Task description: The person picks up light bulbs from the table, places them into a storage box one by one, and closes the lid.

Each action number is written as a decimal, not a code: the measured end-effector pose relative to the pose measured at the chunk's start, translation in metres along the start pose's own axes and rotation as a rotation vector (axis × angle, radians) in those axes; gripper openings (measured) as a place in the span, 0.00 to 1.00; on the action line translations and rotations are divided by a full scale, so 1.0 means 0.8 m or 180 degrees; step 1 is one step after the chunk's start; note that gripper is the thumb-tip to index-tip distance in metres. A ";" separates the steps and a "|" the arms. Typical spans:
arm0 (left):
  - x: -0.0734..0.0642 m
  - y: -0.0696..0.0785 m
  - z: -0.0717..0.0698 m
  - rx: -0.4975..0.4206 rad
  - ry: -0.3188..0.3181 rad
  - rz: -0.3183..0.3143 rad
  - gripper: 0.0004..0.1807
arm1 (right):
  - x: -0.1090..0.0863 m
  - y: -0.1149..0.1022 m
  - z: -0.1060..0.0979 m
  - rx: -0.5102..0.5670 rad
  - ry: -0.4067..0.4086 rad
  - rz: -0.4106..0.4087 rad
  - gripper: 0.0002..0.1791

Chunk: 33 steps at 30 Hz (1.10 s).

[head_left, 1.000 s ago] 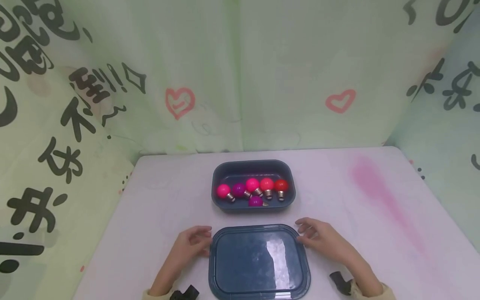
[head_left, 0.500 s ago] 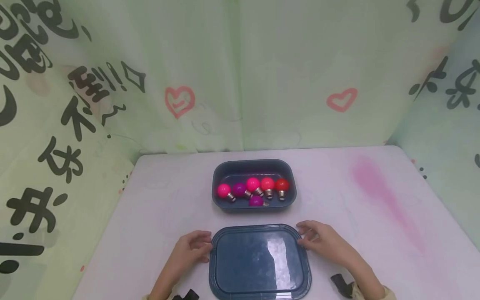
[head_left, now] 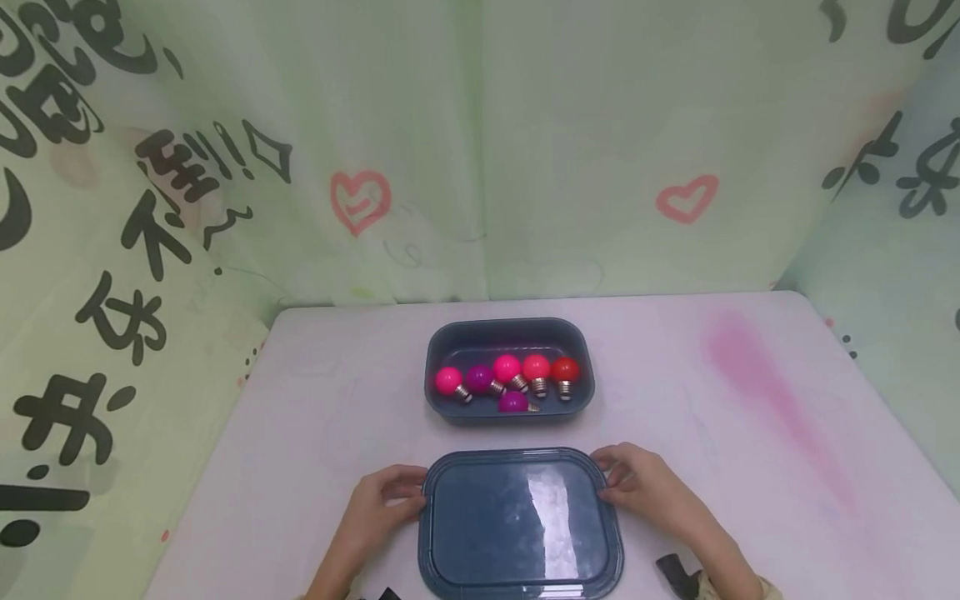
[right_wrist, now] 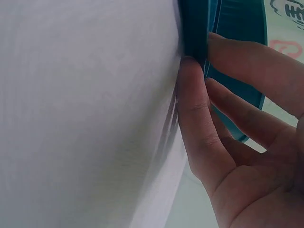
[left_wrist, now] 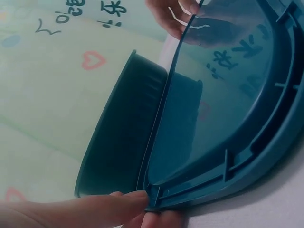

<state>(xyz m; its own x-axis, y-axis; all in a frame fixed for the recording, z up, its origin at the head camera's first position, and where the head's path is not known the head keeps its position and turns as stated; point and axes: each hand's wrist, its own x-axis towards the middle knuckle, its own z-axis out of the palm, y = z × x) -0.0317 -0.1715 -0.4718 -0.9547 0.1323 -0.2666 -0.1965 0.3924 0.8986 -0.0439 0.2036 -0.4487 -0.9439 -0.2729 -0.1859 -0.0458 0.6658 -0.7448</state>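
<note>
A dark blue lid (head_left: 487, 533) lies on the white table, close to the person. Its far left corner is pinched by my left hand (head_left: 375, 512); in the left wrist view the thumb (left_wrist: 116, 205) lies on the rim with fingertips below. At the far right corner my right hand (head_left: 648, 492) pinches the edge between thumb and fingers, as the right wrist view shows. Beyond the lid stands a matching dark blue box (head_left: 510, 420), uncovered. Inside lie several small light bulbs: pink ones (head_left: 506, 367), purple ones (head_left: 480, 379) and a red one (head_left: 565, 369), with silver screw bases.
The white table (head_left: 345, 375) has a pink stain (head_left: 757, 383) on its right side. Pale green cloth walls (head_left: 555, 142) with writing and red hearts enclose its back and sides. A short gap separates the box from the lid.
Both hands have come in slightly against the lid's corners, and the left fingers have shifted a little toward the person. The lid and the box of bulbs have hardly moved.
</note>
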 end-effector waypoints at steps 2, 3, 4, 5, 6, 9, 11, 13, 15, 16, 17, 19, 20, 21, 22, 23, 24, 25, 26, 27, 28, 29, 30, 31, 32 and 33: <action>-0.001 0.001 -0.001 0.0023 0.0013 -0.0030 0.21 | 0.000 0.000 0.000 -0.0003 0.0020 -0.0008 0.26; -0.002 0.001 -0.001 0.0018 0.0022 -0.0056 0.21 | 0.000 -0.001 0.001 -0.0012 0.0027 -0.0008 0.26; -0.002 0.002 -0.001 0.0019 0.0031 -0.0095 0.21 | 0.000 -0.001 0.001 -0.0016 0.0029 -0.0016 0.26; -0.002 0.002 -0.001 0.0037 0.0038 -0.0128 0.21 | 0.000 -0.001 0.001 -0.0020 0.0028 -0.0012 0.26; -0.003 0.002 -0.002 0.0050 0.0046 -0.0154 0.21 | 0.000 -0.001 0.001 -0.0028 0.0031 -0.0003 0.26; -0.003 0.001 -0.002 0.0089 0.0082 -0.0172 0.20 | 0.001 -0.002 0.002 -0.0076 0.0060 0.0035 0.27; -0.003 0.001 -0.002 0.0113 0.0096 -0.0158 0.20 | 0.001 -0.003 0.002 -0.0116 0.0088 0.0061 0.27; -0.002 0.000 -0.002 0.0090 0.0096 -0.0142 0.20 | 0.001 -0.005 0.002 -0.0169 0.0118 0.0068 0.27; -0.002 -0.001 -0.001 0.0060 0.0084 -0.0147 0.20 | 0.000 -0.007 0.002 -0.0210 0.0136 0.0064 0.28; -0.001 -0.002 -0.001 0.0049 0.0075 -0.0150 0.20 | 0.001 -0.008 0.002 -0.0228 0.0138 0.0071 0.28; -0.001 -0.002 -0.001 0.0057 0.0064 -0.0149 0.21 | 0.001 -0.008 0.003 -0.0237 0.0140 0.0075 0.28; -0.001 -0.004 0.000 -0.0003 0.0021 -0.0161 0.21 | 0.001 -0.010 0.003 -0.0243 0.0140 0.0105 0.28; -0.002 -0.004 0.000 -0.0085 -0.0001 -0.0176 0.21 | 0.001 -0.010 0.003 -0.0243 0.0142 0.0119 0.28; -0.002 -0.005 0.001 -0.0184 -0.0031 -0.0194 0.22 | 0.002 -0.010 0.003 -0.0234 0.0142 0.0118 0.28; -0.002 -0.006 0.001 -0.0272 -0.0063 -0.0215 0.22 | 0.002 -0.010 0.004 -0.0226 0.0138 0.0118 0.28; -0.002 -0.007 0.002 -0.0360 -0.0088 -0.0245 0.22 | 0.001 -0.011 0.004 -0.0216 0.0140 0.0133 0.28; -0.002 -0.007 0.002 -0.0472 -0.0108 -0.0280 0.22 | 0.002 -0.010 0.004 -0.0208 0.0144 0.0141 0.28; -0.002 -0.007 0.003 -0.0560 -0.0113 -0.0324 0.22 | 0.001 -0.010 0.005 -0.0195 0.0148 0.0148 0.28; -0.001 -0.007 0.003 -0.0607 -0.0118 -0.0357 0.22 | 0.001 -0.009 0.005 -0.0188 0.0147 0.0138 0.29; -0.001 -0.007 0.003 -0.0620 -0.0121 -0.0384 0.22 | 0.001 -0.009 0.005 -0.0174 0.0139 0.0129 0.29; 0.000 -0.006 0.003 -0.0604 -0.0111 -0.0412 0.22 | 0.001 -0.008 0.005 -0.0168 0.0134 0.0128 0.30; 0.000 -0.005 0.004 -0.0600 -0.0097 -0.0439 0.22 | 0.001 -0.007 0.005 -0.0161 0.0127 0.0129 0.30; 0.000 -0.004 0.003 -0.0602 -0.0085 -0.0454 0.22 | 0.001 -0.006 0.005 -0.0155 0.0119 0.0113 0.30; 0.001 -0.004 0.003 -0.0602 -0.0077 -0.0468 0.22 | 0.001 -0.006 0.004 -0.0145 0.0112 0.0101 0.30; 0.001 -0.003 0.003 -0.0602 -0.0070 -0.0474 0.22 | 0.001 -0.006 0.003 -0.0140 0.0101 0.0091 0.30; 0.002 -0.003 0.002 -0.0596 -0.0063 -0.0482 0.22 | 0.001 -0.005 0.002 -0.0121 0.0085 0.0091 0.30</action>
<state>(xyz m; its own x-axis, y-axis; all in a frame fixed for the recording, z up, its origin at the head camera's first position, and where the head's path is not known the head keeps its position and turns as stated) -0.0322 -0.1708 -0.4745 -0.9070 0.1032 -0.4082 -0.3768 0.2337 0.8963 -0.0441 0.1994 -0.4466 -0.9534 -0.2350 -0.1892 -0.0305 0.6990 -0.7145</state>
